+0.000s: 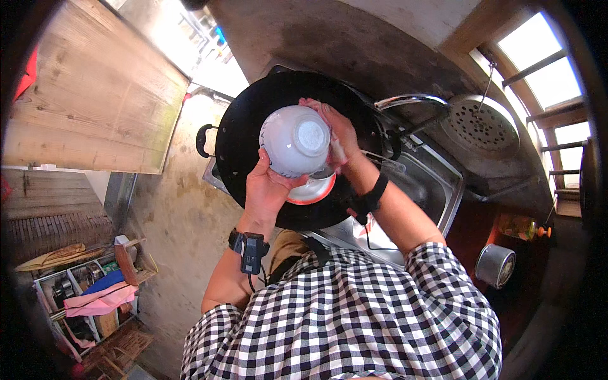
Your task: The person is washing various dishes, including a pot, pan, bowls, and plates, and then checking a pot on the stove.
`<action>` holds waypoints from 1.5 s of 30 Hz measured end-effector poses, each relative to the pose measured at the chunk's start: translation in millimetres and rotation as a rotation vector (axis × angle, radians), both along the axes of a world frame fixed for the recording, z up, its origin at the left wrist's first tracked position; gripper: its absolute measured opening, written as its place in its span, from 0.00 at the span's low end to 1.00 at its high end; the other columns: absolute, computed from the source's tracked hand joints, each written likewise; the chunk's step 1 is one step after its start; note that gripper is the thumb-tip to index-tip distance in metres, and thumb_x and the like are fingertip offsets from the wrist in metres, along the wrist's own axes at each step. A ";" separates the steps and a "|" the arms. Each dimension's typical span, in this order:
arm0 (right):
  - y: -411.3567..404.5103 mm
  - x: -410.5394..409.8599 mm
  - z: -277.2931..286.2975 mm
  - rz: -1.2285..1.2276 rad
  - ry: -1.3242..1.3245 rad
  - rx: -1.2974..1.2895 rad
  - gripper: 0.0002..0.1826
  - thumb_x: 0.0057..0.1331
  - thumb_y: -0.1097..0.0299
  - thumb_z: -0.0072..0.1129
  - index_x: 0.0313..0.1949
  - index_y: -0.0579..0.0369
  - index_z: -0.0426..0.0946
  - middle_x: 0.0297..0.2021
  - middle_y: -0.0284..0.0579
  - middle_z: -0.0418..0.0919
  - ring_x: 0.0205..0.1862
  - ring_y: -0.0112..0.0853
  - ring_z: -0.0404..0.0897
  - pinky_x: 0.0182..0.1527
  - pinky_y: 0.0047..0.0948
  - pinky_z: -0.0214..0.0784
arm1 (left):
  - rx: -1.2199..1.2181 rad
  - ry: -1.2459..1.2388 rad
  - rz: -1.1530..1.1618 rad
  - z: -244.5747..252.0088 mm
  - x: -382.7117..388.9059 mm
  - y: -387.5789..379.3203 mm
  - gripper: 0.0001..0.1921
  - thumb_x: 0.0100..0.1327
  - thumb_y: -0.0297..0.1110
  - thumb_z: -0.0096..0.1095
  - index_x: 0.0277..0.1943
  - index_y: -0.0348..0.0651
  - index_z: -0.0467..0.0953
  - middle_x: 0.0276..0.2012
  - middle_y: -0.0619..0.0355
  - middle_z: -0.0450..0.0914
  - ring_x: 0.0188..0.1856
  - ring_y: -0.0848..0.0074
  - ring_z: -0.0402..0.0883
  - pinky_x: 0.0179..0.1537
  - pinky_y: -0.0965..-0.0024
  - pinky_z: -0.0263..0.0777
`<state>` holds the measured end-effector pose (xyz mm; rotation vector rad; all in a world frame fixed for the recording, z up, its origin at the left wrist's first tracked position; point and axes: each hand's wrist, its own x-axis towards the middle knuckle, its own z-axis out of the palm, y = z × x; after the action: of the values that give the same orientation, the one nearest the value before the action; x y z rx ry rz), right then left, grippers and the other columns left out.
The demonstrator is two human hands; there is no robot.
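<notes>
My left hand (pixel 270 183) grips a white ceramic bowl (pixel 289 137) from below and the left. The bowl is tipped so that its foot ring faces up towards me, and dark lettering runs along its side. Against the bowl's right side my right hand (pixel 343 128) presses a pinkish cloth (pixel 336 154), partly hidden by the fingers. Both hands are over a large black wok (pixel 237 128) with loop handles. Inside the wok, below the held bowl, sits a white dish with an orange-red rim (pixel 311 194), partly covered by the bowl and my left hand.
The wok rests over a stainless steel sink (pixel 422 183), with a chrome tap (pixel 413 99) on its right. A perforated metal disc (pixel 482 126) hangs on the wall. A metal canister (pixel 494 266) stands at right. Lower left, a shelf rack (pixel 71 275) holds cloths and wares; above is a wooden panel (pixel 99 95).
</notes>
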<state>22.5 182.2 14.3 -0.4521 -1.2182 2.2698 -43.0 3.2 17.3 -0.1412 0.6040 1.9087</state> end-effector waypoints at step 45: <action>27.9 12.7 -87.0 -0.275 -1.033 0.620 0.15 0.64 0.60 0.55 0.38 0.60 0.82 0.30 0.50 0.82 0.38 0.35 0.80 0.45 0.32 0.68 | -0.201 0.198 -0.070 -5.1 -35.5 38.5 0.20 0.71 0.43 0.50 0.60 0.41 0.65 0.55 0.51 0.74 0.52 0.62 0.76 0.39 0.57 0.75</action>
<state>35.1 210.1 -72.7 -1.5054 -2.0514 1.2578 -78.5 41.7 12.2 -0.0587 0.9232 1.8042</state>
